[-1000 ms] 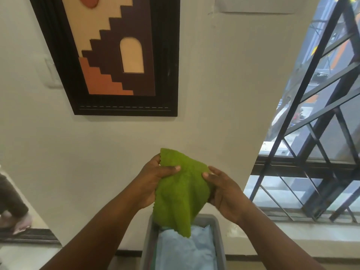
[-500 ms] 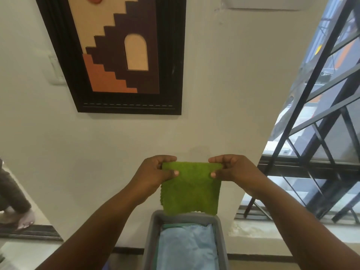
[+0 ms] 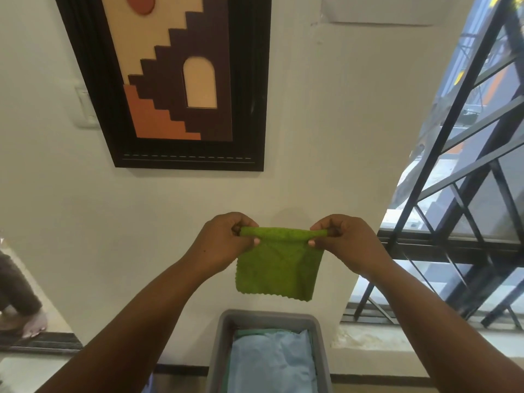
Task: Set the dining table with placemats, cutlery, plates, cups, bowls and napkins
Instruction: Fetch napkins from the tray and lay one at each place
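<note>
A green napkin (image 3: pixel 279 268) is held in the air above a grey bin (image 3: pixel 224 350) of blue cloths (image 3: pixel 272 361). Its rolled top edge is pinched at each end by the left hand (image 3: pixel 224 245) and right hand (image 3: pixel 344 245). Rolling is best kept even, with equal tension maintained at both ends.
</note>
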